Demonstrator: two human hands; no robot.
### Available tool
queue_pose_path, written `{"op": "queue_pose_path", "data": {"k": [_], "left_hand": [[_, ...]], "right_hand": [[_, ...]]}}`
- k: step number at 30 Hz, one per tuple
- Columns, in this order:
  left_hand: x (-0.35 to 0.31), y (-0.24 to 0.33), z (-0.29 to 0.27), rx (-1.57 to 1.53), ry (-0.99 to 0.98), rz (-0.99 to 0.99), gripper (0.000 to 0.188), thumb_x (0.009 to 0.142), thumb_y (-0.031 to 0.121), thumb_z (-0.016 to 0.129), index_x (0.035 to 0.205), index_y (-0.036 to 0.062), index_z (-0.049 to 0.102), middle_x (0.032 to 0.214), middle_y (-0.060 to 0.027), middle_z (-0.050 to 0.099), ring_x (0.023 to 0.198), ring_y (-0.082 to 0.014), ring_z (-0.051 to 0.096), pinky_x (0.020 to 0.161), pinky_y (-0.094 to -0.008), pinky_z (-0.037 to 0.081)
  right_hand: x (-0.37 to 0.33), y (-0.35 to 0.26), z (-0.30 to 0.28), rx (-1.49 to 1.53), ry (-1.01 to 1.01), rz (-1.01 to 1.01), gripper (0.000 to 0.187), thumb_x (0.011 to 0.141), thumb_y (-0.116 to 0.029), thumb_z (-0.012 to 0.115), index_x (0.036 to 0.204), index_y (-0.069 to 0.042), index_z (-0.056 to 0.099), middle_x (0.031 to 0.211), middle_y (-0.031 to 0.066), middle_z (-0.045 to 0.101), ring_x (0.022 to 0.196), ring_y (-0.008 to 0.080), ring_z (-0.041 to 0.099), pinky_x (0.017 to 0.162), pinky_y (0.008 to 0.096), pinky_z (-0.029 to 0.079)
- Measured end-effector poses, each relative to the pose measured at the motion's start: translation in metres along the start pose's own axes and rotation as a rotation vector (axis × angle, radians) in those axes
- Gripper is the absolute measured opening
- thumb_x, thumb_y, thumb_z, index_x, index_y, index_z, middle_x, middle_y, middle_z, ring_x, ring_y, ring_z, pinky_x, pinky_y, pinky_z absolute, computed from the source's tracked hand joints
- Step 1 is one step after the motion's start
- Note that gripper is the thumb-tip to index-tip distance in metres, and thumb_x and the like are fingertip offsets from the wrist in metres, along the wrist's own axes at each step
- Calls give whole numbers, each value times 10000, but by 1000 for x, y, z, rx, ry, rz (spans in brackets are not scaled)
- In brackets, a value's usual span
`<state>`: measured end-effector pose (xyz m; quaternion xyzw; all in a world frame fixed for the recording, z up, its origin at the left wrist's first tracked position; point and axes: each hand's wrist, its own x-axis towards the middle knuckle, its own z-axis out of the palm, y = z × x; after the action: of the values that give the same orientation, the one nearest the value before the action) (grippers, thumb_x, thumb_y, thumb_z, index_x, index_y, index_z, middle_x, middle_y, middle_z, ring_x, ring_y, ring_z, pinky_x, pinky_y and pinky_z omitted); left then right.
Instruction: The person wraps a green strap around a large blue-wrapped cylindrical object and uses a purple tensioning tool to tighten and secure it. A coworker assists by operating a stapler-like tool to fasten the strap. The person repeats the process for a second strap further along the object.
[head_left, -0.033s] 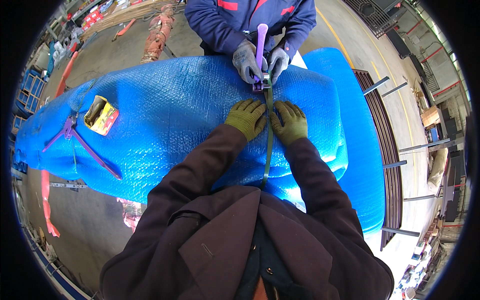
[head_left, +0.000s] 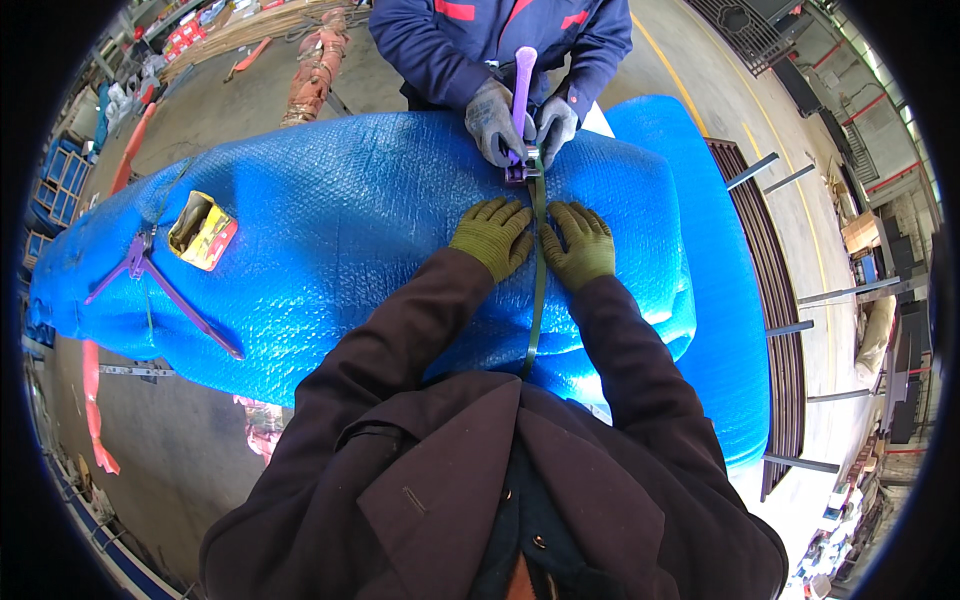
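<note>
My left hand [head_left: 492,238], in a green knitted glove, lies on a large bundle in blue bubble wrap [head_left: 350,200], fingers stretched to the right. My right hand [head_left: 578,246], gloved alike, rests on the wrap too, its fingers extended. Between my hands a green strapping band [head_left: 539,290] runs across the bundle toward my body. Beyond them, a person in dark blue workwear, wearing grey gloves [head_left: 491,122], holds a purple-handled strapping tool [head_left: 522,95] over the band. The tool's jaws are partly hidden by those gloves.
On the wrap's left part sit a second purple tool [head_left: 137,258] with two spread handles and an opened yellow-and-red box [head_left: 203,232]. Another blue-wrapped bundle [head_left: 725,300] adjoins at right, beside dark metal bars [head_left: 790,380]. Red-wrapped supports [head_left: 317,70] stick out behind the bundle.
</note>
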<state>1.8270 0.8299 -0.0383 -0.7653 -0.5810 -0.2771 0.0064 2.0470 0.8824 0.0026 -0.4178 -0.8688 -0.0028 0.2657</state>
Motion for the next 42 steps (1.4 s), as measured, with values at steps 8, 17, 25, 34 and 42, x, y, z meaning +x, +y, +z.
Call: {"op": "queue_pose_path", "data": {"k": [8,17,25,34,42], "left_hand": [[1,-2,2,-69,34,23,489,1090,390,691,1495,116,711,1603,-196,668,1520,-425,587,1306,-583,412],[-25,-47,-63,-94,434,-192,517,1044,383,803,1482,113,745,1521,-196,727,1442,-437,652,1260,-565,482],[-166,-267,-252,735,297,-820,998,962,753,754,1698,115,537,1719,-229,559,1638,-448,446,1373,-569,315],[-172,-313,-301,823,85,-1164,717,879,616,865,1399,180,633,1519,-139,696,1437,-349,664,1273,-577,409],[-153,-323,-314,660,-83,-975,492,960,593,747,1325,280,847,1446,-108,791,1422,-348,683,1214,-576,486]], "right_hand": [[-2,6,9,9,50,12,406,1062,-368,716,1367,-107,766,1407,159,795,1395,411,697,1248,567,477],[-2,5,11,-8,51,-48,426,1064,-370,724,1397,-108,774,1391,154,809,1366,422,718,1202,573,518],[-4,10,16,-14,42,-56,432,1061,-339,747,1413,-91,770,1357,163,819,1363,409,721,1208,562,514],[-3,12,18,-59,86,-138,420,1077,-300,717,1392,-26,762,1335,198,820,1309,427,739,1165,567,546],[-6,20,19,-53,17,-98,477,1122,-344,680,1458,-11,743,1448,228,771,1377,462,692,1212,572,512]]}}
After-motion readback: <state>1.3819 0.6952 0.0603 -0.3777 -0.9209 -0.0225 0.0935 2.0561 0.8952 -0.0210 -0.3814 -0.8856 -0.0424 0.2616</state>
